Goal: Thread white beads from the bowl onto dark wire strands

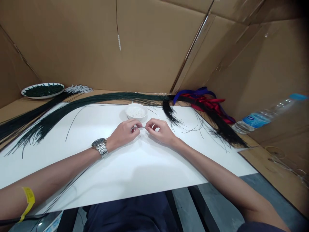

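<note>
Both hands meet over the white board (154, 167), fingertips a short gap apart. Thumb and fingers of my left hand (125, 132) pinch a thin dark strand (143, 127). It bridges the gap to my right hand (160, 130), whose thumb and forefinger are also closed on it. Whether a bead sits in either pinch is hidden. Just beyond the hands stands a white bowl (136, 111) of small white pieces, perhaps beads. Thin dark strands also run under my left forearm, which wears a metal watch (100, 145).
A long bundle of dark strands (108, 96) lies across the back. At far left are a dish (42, 91) of dark green bits and white-tipped strands (78, 89). Red and purple ribbons (205, 100) and a water bottle (265, 117) lie right. Cardboard walls (149, 48) enclose the board.
</note>
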Demonstrator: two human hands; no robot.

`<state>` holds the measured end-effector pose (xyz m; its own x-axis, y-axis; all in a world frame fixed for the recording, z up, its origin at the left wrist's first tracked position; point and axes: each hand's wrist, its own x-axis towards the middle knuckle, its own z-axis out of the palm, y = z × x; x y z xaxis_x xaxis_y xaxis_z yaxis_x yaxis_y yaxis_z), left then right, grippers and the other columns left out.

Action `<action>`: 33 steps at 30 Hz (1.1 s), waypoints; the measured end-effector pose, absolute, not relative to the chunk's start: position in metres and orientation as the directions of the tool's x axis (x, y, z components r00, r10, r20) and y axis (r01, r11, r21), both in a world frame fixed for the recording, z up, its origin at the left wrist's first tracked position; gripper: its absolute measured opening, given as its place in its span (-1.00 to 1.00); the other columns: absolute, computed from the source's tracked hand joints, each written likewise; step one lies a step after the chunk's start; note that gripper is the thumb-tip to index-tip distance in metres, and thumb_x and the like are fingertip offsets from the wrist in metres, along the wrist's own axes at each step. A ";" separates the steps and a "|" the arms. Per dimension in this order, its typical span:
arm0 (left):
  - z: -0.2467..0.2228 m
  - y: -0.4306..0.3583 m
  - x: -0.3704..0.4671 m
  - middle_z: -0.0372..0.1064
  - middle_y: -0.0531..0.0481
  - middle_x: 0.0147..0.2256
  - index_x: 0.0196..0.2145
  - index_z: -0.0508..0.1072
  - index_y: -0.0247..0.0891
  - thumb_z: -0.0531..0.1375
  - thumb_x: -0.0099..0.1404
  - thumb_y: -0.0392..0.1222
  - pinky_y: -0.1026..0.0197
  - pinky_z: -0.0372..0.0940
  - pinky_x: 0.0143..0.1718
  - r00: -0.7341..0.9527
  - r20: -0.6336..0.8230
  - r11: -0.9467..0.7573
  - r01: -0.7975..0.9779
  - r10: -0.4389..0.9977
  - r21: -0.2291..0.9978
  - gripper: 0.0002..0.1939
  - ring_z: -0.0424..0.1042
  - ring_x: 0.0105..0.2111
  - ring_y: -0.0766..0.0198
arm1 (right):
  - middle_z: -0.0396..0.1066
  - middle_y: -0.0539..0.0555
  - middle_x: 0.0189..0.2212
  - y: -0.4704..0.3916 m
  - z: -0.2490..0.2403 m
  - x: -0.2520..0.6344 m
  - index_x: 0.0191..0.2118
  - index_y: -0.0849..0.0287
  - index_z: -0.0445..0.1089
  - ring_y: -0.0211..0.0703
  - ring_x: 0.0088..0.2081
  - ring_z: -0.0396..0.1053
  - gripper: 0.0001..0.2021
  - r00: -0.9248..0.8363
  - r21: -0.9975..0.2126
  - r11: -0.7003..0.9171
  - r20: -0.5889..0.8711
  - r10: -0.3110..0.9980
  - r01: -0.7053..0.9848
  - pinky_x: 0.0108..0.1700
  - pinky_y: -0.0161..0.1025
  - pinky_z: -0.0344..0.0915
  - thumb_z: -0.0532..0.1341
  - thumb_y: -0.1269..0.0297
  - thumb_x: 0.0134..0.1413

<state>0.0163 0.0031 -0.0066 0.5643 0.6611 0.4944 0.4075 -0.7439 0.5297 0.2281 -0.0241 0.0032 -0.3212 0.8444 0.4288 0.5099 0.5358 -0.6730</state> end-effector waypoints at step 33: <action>0.000 0.000 0.015 0.37 0.10 -0.40 -0.30 0.30 -0.19 0.04 0.42 -0.18 0.24 0.15 -0.36 0.472 0.345 -0.562 0.470 0.811 0.680 -0.88 0.34 -0.41 0.29 | 0.55 0.15 -0.31 0.088 0.042 0.196 -0.34 0.24 0.55 -0.16 -0.30 0.41 -0.80 -0.585 -0.265 0.611 0.178 0.791 0.746 -0.28 -0.32 0.16 0.16 0.53 0.07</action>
